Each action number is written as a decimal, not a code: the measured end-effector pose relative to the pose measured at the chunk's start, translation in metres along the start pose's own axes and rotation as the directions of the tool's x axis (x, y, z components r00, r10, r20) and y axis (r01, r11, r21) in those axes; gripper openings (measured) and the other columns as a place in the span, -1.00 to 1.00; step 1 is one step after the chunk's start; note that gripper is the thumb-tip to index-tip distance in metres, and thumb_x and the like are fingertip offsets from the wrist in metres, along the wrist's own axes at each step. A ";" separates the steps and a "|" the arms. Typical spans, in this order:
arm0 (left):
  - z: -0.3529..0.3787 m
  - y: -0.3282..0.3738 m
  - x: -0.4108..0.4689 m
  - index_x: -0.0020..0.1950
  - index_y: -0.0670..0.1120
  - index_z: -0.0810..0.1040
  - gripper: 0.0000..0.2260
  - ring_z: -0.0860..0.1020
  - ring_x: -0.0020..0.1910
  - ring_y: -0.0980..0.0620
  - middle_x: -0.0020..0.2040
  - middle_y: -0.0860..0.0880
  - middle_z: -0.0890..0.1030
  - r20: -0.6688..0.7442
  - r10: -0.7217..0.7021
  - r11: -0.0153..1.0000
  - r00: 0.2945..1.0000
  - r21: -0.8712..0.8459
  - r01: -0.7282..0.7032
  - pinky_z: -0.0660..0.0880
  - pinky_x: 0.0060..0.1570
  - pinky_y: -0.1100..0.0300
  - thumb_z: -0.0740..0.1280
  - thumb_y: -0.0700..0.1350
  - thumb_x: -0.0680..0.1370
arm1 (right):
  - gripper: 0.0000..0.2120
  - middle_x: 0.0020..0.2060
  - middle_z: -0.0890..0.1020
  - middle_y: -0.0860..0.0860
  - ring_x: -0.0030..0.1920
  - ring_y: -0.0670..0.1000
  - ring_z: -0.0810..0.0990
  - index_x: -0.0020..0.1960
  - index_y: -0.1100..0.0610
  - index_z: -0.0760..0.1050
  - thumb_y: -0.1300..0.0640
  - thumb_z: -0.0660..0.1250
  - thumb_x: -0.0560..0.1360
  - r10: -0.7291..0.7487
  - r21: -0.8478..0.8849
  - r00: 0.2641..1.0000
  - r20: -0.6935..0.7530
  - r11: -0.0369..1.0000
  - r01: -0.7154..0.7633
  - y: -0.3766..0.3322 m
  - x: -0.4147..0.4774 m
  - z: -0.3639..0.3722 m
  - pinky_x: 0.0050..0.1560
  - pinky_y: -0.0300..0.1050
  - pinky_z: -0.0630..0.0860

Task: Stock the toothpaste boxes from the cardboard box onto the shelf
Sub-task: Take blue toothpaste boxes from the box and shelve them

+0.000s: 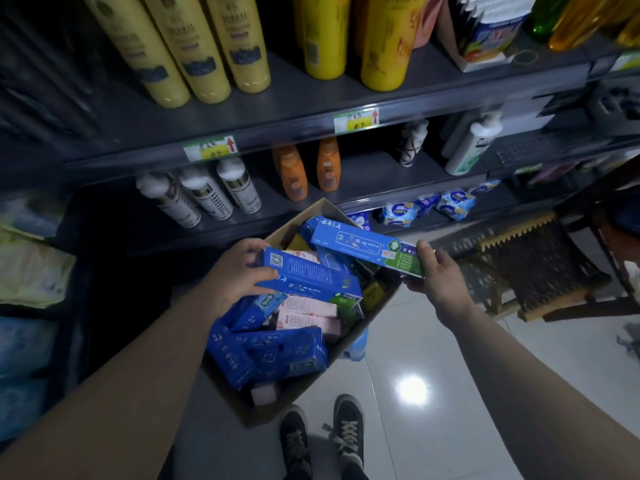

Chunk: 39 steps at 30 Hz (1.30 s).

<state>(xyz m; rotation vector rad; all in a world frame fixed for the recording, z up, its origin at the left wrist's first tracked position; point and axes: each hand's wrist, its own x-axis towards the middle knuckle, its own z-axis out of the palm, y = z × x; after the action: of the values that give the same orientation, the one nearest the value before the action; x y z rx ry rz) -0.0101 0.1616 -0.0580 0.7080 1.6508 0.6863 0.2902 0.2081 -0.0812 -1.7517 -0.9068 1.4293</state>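
An open cardboard box [249, 415] stands on the floor before the shelves, filled with several blue and pink toothpaste boxes. My left hand [235, 271] grips one blue toothpaste box [311, 278] by its left end, just above the pile. My right hand [438, 271] holds another blue toothpaste box [360, 245] by its green right end, lifted over the carton's far corner. The dark shelf [298, 98] rises behind the carton.
Yellow bottles [180, 46] line the upper shelf board; white bottles [204, 195] and orange bottles [294, 173] stand on the one below. Blue-white packs [453, 200] lie on the lowest level. A wooden stool [540, 268] stands right. My shoes [322, 438] are on the glossy tiles.
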 end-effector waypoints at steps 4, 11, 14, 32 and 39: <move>-0.015 0.004 -0.024 0.07 -0.05 0.46 -0.71 0.60 0.09 -0.10 0.12 -0.17 0.57 -0.072 -0.004 0.993 0.997 -0.119 -0.005 0.60 -0.02 -0.02 0.37 -0.37 0.47 | -0.68 -0.19 0.57 0.08 -0.25 0.02 0.56 0.05 0.28 0.44 -0.01 0.17 0.62 -0.041 0.044 0.999 0.033 0.998 0.039 -0.023 -0.015 0.010 -0.43 -0.31 0.54; -0.036 0.009 -0.066 0.07 -0.11 0.39 -0.81 0.56 -0.35 -0.04 -0.05 -0.14 0.49 -0.309 0.007 0.982 0.951 -0.179 -0.066 0.57 -0.45 0.17 0.36 -0.15 0.54 | -0.60 -0.07 0.61 0.15 -0.24 -0.01 0.63 0.11 0.32 0.45 -0.04 0.18 0.61 -0.084 0.059 0.988 0.127 0.995 0.077 -0.060 -0.037 0.028 -0.31 -0.24 0.61; -0.048 0.012 -0.088 0.09 -0.14 0.47 -0.83 0.38 -0.56 0.06 -0.24 -0.13 0.47 -0.351 0.040 0.987 0.935 -0.134 -0.093 0.37 -0.54 0.27 0.27 -0.05 0.60 | -0.56 -0.09 0.61 0.14 -0.33 -0.09 0.63 0.13 0.35 0.47 -0.06 0.18 0.61 -0.125 0.024 0.978 0.165 0.992 0.123 -0.075 -0.048 0.035 -0.36 -0.23 0.59; -0.134 0.021 -0.261 -0.09 -0.29 0.52 -0.91 0.61 -0.34 0.02 -0.27 -0.16 0.59 -0.448 -0.027 0.696 0.893 -0.650 -0.305 0.62 -0.31 0.23 0.27 -0.44 0.50 | -0.47 -0.10 0.66 0.25 -0.22 0.16 0.64 -0.05 0.17 0.51 -0.32 0.27 0.44 -0.251 -0.003 0.812 0.526 0.955 0.297 -0.174 -0.158 0.141 -0.26 0.02 0.61; -0.186 -0.004 -0.351 0.01 -0.10 0.55 -0.79 0.53 -0.55 0.09 -0.27 -0.07 0.59 -0.675 -0.078 0.769 0.733 -0.509 -0.387 0.46 -0.55 0.29 0.37 0.02 0.52 | -0.56 -0.19 0.63 0.13 -0.36 0.06 0.60 0.10 0.25 0.49 -0.15 0.21 0.57 -0.340 0.102 0.654 0.676 0.922 0.373 -0.202 -0.246 0.197 -0.31 -0.08 0.61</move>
<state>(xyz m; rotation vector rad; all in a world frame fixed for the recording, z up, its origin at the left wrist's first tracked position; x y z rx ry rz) -0.1362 -0.1203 0.1926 0.0895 1.8200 1.6897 0.0415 0.1191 0.1838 -0.9423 -1.5810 1.8038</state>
